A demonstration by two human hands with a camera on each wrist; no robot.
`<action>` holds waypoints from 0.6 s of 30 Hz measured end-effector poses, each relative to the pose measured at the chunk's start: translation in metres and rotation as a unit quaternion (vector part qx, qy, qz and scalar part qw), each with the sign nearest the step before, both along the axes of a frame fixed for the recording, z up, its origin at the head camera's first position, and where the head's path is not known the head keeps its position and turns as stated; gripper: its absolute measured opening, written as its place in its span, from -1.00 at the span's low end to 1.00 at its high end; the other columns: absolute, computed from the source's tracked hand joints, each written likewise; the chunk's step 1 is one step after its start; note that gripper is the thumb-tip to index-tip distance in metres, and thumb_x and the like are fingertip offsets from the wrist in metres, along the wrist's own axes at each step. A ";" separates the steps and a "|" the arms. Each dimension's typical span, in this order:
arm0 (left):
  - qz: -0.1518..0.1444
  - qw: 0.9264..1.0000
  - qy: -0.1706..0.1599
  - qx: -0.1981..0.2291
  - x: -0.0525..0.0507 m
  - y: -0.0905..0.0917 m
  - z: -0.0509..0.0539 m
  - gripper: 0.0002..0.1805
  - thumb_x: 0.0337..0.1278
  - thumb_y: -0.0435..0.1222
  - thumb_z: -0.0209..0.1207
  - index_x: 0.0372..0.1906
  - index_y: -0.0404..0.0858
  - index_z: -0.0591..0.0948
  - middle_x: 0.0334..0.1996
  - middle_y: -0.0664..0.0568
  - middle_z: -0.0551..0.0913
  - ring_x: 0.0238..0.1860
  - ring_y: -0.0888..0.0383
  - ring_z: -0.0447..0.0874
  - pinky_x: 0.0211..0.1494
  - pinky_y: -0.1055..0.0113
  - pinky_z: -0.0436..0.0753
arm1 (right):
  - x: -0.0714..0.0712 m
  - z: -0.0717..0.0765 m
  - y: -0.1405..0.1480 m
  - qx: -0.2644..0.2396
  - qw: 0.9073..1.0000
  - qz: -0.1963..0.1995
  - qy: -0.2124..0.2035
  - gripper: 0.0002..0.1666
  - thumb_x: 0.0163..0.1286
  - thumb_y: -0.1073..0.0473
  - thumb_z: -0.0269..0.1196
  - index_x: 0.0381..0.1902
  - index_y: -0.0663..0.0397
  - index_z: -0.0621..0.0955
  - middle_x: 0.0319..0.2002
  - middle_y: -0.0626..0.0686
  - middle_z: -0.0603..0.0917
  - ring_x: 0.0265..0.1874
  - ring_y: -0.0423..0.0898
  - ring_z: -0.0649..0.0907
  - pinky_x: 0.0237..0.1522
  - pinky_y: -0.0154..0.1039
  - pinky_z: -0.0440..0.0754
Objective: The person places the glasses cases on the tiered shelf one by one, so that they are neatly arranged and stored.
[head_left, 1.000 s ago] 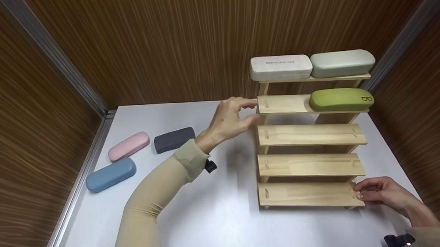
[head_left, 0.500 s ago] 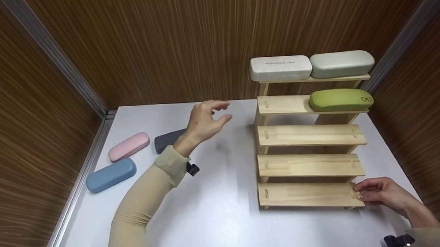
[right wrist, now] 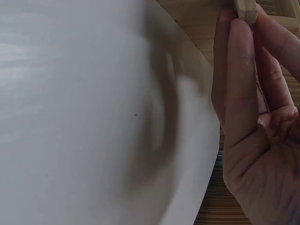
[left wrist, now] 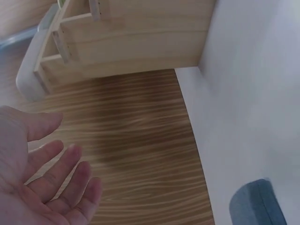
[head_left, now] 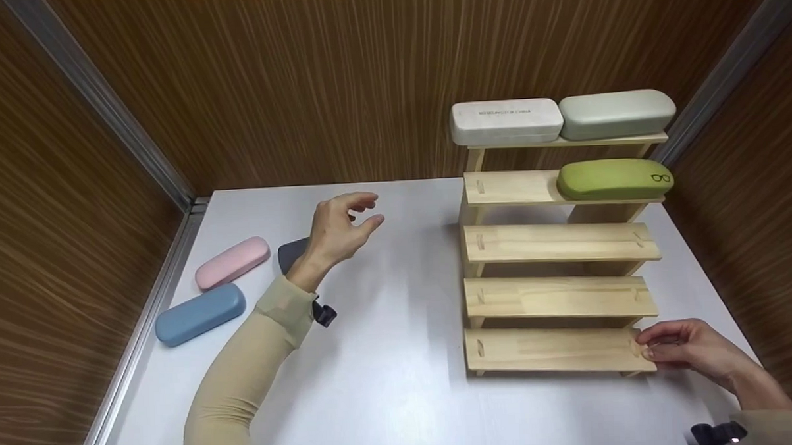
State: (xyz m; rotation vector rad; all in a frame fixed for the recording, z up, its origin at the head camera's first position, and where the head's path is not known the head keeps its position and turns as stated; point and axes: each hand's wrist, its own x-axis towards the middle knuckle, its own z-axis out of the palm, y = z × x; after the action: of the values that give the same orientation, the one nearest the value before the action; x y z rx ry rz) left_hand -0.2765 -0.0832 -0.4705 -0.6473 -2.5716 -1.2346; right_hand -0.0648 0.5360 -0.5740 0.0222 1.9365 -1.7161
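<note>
Since a second ago the left hand (head_left: 337,231) has travelled from the rack's edge toward 9 o'clock; the cases and rack lie as before.

Head view: the five-step wooden rack (head_left: 527,301) stands at 3 o'clock on the bench (head_left: 389,394). Its top step carries a white eyeglass case (head_left: 506,121) and a pale-green eyeglass case (head_left: 616,115); on the next, the lime-green eyeglass case (head_left: 615,179) sits at 3 o'clock. All are closed, contents hidden. At 8 to 9 o'clock lie a pink eyeglass case (head_left: 233,262), a blue eyeglass case (head_left: 200,315) and a dark eyeglass case (head_left: 292,255), the last partly blocked by the left hand, loosely bent and holding nothing. The right hand (head_left: 700,351), at 4 o'clock, pinches the lowest step (head_left: 548,349).

Left wrist view: thumb and fingers are apart at 8 o'clock, rack at 11.

Right wrist view: fingertips grip the wood at 1 o'clock.
</note>
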 end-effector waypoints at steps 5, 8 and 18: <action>0.015 1.000 -0.023 -0.004 0.000 -0.015 -0.010 -0.57 0.40 -0.23 0.47 0.28 -0.29 0.81 0.12 -0.20 0.90 0.14 -0.16 0.88 0.19 -0.06 0.85 | 0.000 0.000 0.000 -0.002 1.000 0.000 0.004 -0.50 0.60 0.49 0.24 0.02 -0.23 0.90 -0.09 -0.30 0.92 -0.12 -0.38 0.84 -0.10 -0.39 0.84; 0.026 0.999 -0.039 -0.001 -0.002 -0.022 -0.014 -0.56 0.38 -0.25 0.48 0.29 -0.29 0.80 0.14 -0.23 0.89 0.15 -0.18 0.88 0.19 -0.07 0.86 | 0.001 -0.001 0.001 -0.006 1.000 0.001 0.006 -0.49 0.60 0.50 0.23 0.03 -0.22 0.90 -0.08 -0.30 0.92 -0.12 -0.38 0.84 -0.10 -0.40 0.84; 0.067 0.993 -0.089 -0.026 -0.007 -0.050 -0.035 -0.47 0.37 -0.20 0.47 0.37 -0.28 0.75 0.24 -0.27 0.85 0.28 -0.30 0.82 0.37 -0.19 0.72 | 0.000 -0.001 0.001 0.008 1.000 -0.003 -0.001 -0.52 0.61 0.47 0.24 0.02 -0.22 0.89 -0.11 -0.30 0.91 -0.14 -0.37 0.84 -0.11 -0.39 0.84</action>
State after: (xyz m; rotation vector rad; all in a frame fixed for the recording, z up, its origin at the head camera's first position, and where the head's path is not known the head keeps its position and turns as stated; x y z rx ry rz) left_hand -0.2835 -0.1332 -0.5057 -0.3831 -2.7483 -1.2352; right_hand -0.0647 0.5369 -0.5747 0.0364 1.9515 -1.7033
